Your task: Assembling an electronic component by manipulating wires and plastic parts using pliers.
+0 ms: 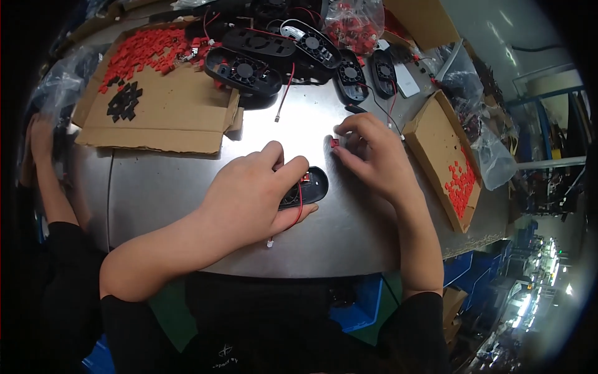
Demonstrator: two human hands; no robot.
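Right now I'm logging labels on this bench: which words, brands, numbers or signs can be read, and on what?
Shirt: small pale lettering under a mark, too small and blurred to quote.
Casing in the left hand: no text can be read.
Red piece at the right hand: none can be read.
Left tray and right tray: none can be made out.

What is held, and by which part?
Left hand: casing, by its left part. Right hand: red piece at the thumb tip; grip unclear.
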